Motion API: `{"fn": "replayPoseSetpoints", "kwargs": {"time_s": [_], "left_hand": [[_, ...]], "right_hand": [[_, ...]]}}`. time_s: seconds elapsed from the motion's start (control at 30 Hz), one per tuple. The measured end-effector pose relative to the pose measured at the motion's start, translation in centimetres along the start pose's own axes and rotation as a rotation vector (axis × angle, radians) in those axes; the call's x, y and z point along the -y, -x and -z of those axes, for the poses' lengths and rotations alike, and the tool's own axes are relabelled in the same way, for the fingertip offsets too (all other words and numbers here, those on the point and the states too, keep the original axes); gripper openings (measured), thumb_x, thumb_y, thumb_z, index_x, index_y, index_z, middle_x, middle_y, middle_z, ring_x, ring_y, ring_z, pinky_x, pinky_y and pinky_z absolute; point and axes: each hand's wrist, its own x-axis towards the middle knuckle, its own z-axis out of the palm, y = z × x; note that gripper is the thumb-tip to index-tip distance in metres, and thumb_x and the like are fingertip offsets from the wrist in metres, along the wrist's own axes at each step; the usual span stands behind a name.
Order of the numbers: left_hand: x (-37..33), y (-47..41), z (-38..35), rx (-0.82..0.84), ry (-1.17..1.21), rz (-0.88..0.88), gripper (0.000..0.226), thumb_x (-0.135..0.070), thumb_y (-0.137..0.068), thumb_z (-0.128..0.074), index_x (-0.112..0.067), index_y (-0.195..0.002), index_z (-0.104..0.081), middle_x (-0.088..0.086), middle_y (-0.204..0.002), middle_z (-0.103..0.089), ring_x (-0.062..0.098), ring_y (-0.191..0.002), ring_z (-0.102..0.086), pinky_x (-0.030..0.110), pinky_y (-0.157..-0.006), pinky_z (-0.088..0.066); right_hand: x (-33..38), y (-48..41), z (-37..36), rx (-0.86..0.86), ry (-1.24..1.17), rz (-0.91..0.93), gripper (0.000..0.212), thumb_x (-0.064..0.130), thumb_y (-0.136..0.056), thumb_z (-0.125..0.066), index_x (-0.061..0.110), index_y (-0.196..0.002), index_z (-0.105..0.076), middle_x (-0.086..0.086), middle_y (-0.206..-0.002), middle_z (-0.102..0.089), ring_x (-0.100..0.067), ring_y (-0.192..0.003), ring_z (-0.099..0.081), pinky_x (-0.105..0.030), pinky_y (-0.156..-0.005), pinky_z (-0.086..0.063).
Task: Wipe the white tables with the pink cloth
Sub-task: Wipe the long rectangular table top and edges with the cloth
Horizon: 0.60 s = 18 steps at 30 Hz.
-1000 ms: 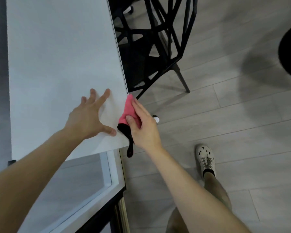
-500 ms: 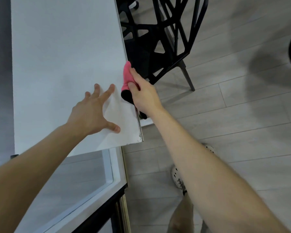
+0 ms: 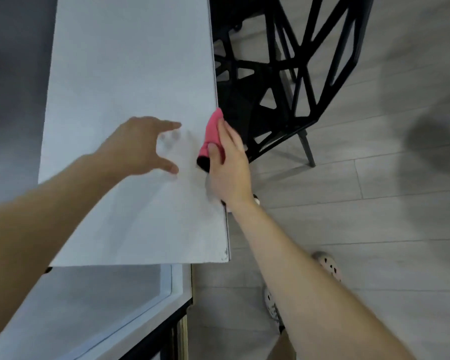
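The white table [image 3: 130,74] runs from the near middle to the far top of the head view. My right hand [image 3: 229,165] holds the pink cloth [image 3: 212,131], which has a black end, against the table's right edge; the thumb pinches the cloth from the table side. My left hand [image 3: 140,146] hovers just above the tabletop, left of the cloth, fingers spread and blurred; faint fingertip marks show on the surface beside it.
A black angular-frame chair [image 3: 291,74] stands on the grey plank floor right beside the table edge, just past the cloth. A second white surface with a raised rim [image 3: 172,287] lies below the table's near end. My feet in pale perforated shoes [image 3: 327,266] are on the floor.
My right hand has slid the cloth along the table's right edge, away from the near corner. My left hand has lifted off the tabletop and moved forward.
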Motion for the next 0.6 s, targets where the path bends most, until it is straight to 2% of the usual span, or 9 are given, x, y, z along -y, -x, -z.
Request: {"fn": "replayPoseSetpoints", "kwargs": {"time_s": [0.07,0.1,0.17,0.2,0.27,0.33,0.43,0.5,0.6], "left_hand": [[0.4,-4.2,1.9,-0.003,-0.045,0.012,0.128,-0.055,-0.061,-0.100,-0.040,-0.167,-0.029,0.009,-0.174,-0.028,0.032,-0.156,-0.035,0.045,-0.124,-0.031],[0.2,-6.1,2.4,0.020,-0.049,0.028,0.134,-0.053,-0.061,-0.100,-0.041,-0.169,-0.021,0.010,-0.177,-0.017,0.036,-0.157,-0.032,0.049,-0.126,-0.032],[-0.3,-8.9,3.0,0.077,-0.025,0.050,0.140,-0.048,-0.061,-0.102,-0.044,-0.169,-0.013,0.008,-0.177,-0.014,0.039,-0.153,-0.036,0.053,-0.122,-0.037],[-0.4,-9.7,3.1,0.099,0.006,0.058,0.142,-0.044,-0.059,-0.104,-0.046,-0.169,-0.013,0.006,-0.176,-0.018,0.037,-0.151,-0.040,0.052,-0.119,-0.041],[-0.3,-10.4,3.0,0.121,0.059,0.066,0.144,-0.039,-0.057,-0.105,-0.050,-0.167,-0.014,0.000,-0.175,-0.021,0.033,-0.146,-0.045,0.050,-0.114,-0.046],[0.2,-10.5,2.8,0.115,0.057,0.062,0.144,-0.040,-0.058,-0.105,-0.053,-0.166,-0.012,-0.003,-0.175,-0.020,0.032,-0.146,-0.044,0.050,-0.112,-0.047],[0.4,-10.9,2.3,0.108,0.058,0.051,0.145,-0.038,-0.058,-0.105,-0.054,-0.166,-0.009,-0.003,-0.176,-0.018,0.033,-0.149,-0.038,0.051,-0.115,-0.043],[0.4,-11.1,2.3,0.106,0.047,0.057,0.145,-0.039,-0.059,-0.104,-0.054,-0.166,-0.007,-0.002,-0.175,-0.017,0.033,-0.145,-0.040,0.051,-0.112,-0.045],[0.5,-11.2,2.2,0.101,0.006,0.036,0.147,-0.044,-0.060,-0.102,-0.050,-0.167,-0.002,-0.001,-0.174,-0.013,0.030,-0.138,-0.041,0.052,-0.104,-0.052]], "right_hand": [[-0.7,7.3,0.9,0.012,-0.026,0.018,0.055,0.023,-0.116,-0.048,0.032,-0.169,-0.034,0.015,-0.171,-0.037,0.002,-0.155,-0.034,-0.004,-0.119,-0.024],[-1.2,11.3,1.5,0.031,-0.011,-0.009,0.057,0.026,-0.116,-0.049,0.045,-0.166,-0.031,0.026,-0.169,-0.036,0.011,-0.152,-0.033,-0.004,-0.119,-0.025],[-1.3,16.3,2.8,0.088,0.018,-0.075,0.063,0.033,-0.113,-0.052,0.070,-0.155,-0.025,0.043,-0.165,-0.027,0.022,-0.148,-0.028,0.001,-0.115,-0.023],[-1.1,15.9,2.9,0.101,0.026,-0.070,0.064,0.033,-0.112,-0.053,0.072,-0.154,-0.023,0.046,-0.164,-0.024,0.022,-0.148,-0.027,0.000,-0.116,-0.023],[-0.4,9.0,2.3,0.159,0.001,-0.058,0.062,0.028,-0.113,-0.052,0.053,-0.163,-0.026,0.036,-0.169,-0.028,0.014,-0.153,-0.027,-0.012,-0.125,-0.026],[1.0,-2.4,1.6,0.140,0.011,-0.038,0.060,0.022,-0.113,-0.053,0.030,-0.168,-0.032,0.015,-0.173,-0.035,-0.002,-0.157,-0.032,-0.025,-0.130,-0.026],[2.3,-16.9,0.7,0.094,0.045,-0.041,0.061,0.021,-0.113,-0.054,0.026,-0.169,-0.031,0.001,-0.173,-0.038,-0.020,-0.156,-0.040,-0.034,-0.130,-0.032],[2.3,-17.2,0.4,0.136,0.060,-0.017,0.063,0.022,-0.113,-0.054,0.029,-0.170,-0.030,0.002,-0.172,-0.039,-0.019,-0.155,-0.042,-0.035,-0.129,-0.035],[1.2,-6.2,2.2,0.198,0.040,-0.026,0.066,0.023,-0.113,-0.056,0.033,-0.171,-0.026,0.014,-0.174,-0.032,-0.001,-0.157,-0.032,-0.026,-0.129,-0.029]]}}
